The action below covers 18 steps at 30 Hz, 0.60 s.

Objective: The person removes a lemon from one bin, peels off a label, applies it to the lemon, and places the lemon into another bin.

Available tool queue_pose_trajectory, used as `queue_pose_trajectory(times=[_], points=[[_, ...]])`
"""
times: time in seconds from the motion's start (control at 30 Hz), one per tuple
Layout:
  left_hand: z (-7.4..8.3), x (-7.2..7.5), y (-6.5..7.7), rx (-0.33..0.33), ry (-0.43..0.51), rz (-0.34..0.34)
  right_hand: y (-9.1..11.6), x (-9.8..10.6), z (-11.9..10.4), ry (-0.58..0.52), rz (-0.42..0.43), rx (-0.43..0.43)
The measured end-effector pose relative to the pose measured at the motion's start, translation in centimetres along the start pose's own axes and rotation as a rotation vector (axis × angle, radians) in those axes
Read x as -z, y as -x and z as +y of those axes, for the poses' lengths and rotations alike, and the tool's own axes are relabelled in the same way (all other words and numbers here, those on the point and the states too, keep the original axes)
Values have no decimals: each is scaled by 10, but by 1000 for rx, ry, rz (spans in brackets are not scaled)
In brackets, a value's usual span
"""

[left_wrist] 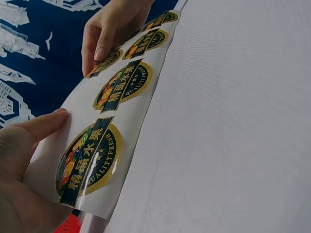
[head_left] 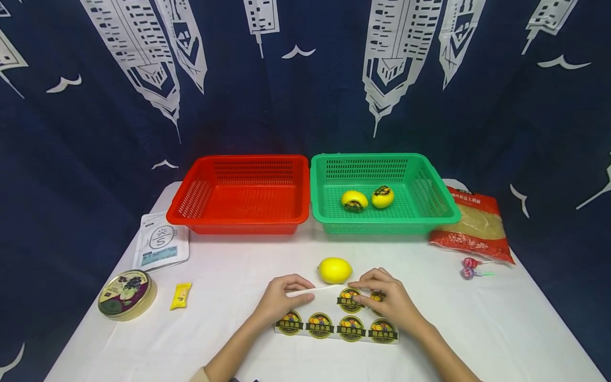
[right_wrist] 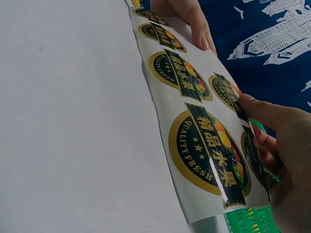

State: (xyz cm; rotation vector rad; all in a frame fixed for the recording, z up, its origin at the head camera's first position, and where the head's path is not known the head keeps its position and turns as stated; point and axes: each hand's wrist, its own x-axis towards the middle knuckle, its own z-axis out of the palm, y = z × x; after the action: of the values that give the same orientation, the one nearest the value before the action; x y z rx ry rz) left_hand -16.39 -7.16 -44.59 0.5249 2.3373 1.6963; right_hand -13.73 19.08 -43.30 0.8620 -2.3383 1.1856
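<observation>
A white sheet of round fruit stickers [head_left: 329, 324], black and gold with lettering, is held between both hands above the front middle of the table. My left hand [head_left: 285, 298] grips its left upper edge, thumb on the printed face, beside a bare patch without stickers. At the right, my right hand [head_left: 389, 300] pinches the upper edge, its thumb [right_wrist: 257, 108] lying over a sticker in the upper row. The sheet's far edge curls up in the head view. Just beyond that edge lies a plain yellow lemon [head_left: 335, 270].
Behind stand a red basket [head_left: 238, 225] and a green basket [head_left: 382, 223] with two stickered lemons [head_left: 354, 200]. On the left are a white pouch [head_left: 162, 244], a round tin [head_left: 126, 294] and a yellow packet [head_left: 181, 295]. A red noodle bag [head_left: 477, 225] and two lollipops [head_left: 469, 268] lie right.
</observation>
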Motion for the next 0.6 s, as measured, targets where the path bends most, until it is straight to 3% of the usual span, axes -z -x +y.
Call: queue_pose_trajectory(times=[0.17,0.37,0.5,0.6], points=[[-24,-3,-7,3,7,3,11,-7,27,-6,-32,-57],[-28,-2,-6,25,-29,17,12,-12,29,-73,-31,-58],[-30,0,-4,42,-83,33,11,-12,26,-193,-71,-86],[-31,4,-3,46,-130,30,10,-6,25,-323,-87,-167]])
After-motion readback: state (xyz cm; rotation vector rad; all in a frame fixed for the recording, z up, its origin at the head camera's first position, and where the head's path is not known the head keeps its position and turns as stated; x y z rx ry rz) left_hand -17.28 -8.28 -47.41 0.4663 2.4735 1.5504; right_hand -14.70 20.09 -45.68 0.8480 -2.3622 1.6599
